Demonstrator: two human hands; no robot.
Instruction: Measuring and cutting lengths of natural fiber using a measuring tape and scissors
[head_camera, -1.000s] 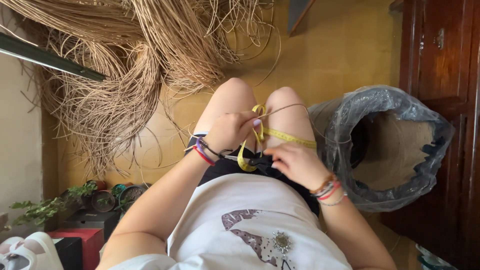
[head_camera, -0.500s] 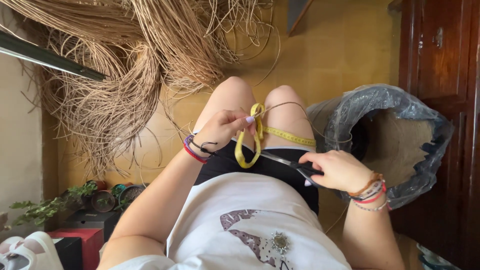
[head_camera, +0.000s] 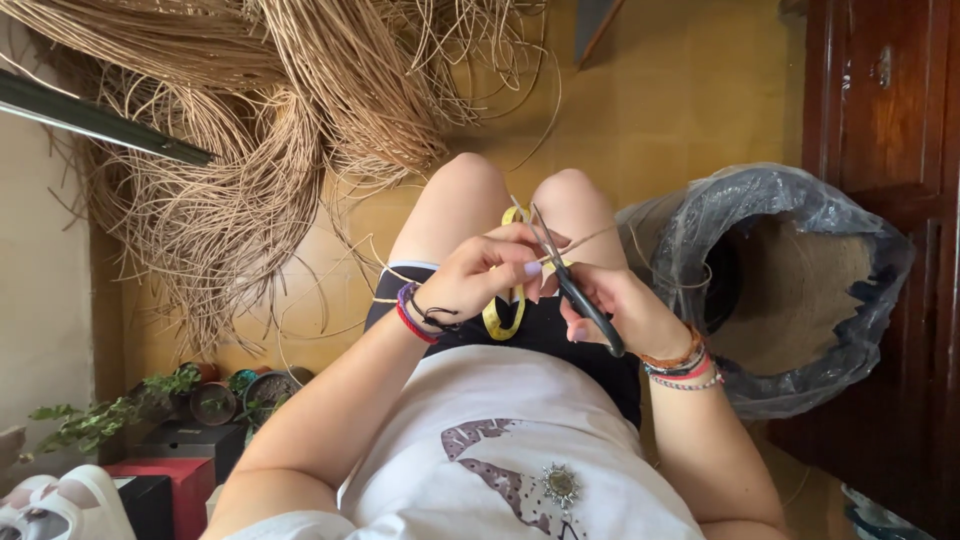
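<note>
Two hands meet over my knees. My left hand (head_camera: 490, 275) is curled, its fingertips pinched on a thin cane strand (head_camera: 590, 238) that runs out to the right across my right knee. Under that hand a yellow tape (head_camera: 503, 318) hangs in a loop against my black shorts (head_camera: 545, 330), with another bit of it showing above my fingers between my knees. My right hand (head_camera: 620, 310) is closed around the dark handles of the scissors (head_camera: 565, 275); their blades point up and away from me, slightly parted, with the tips just above my left fingers and the strand lying right at the blades. I cannot tell whether the blades touch the strand.

Both wrists carry bracelets: a red and dark band on the left (head_camera: 415, 315), several beaded ones on the right (head_camera: 680, 365).

On the yellow floor (head_camera: 680, 110) beyond my knees lies a big heap of loose cane (head_camera: 260, 120), spreading from the top left towards my left leg, with stray strands trailing near my thigh. A dark bar (head_camera: 100, 120) crosses in front of the heap at the left. To my right, just beside my right knee, sits a round woven piece wrapped in a dark plastic bag (head_camera: 800, 220), and behind it stands a dark wooden cabinet (head_camera: 880, 100). At the lower left are small potted plants (head_camera: 120, 410), a red box (head_camera: 165, 480) and white shoes (head_camera: 60, 505).
</note>
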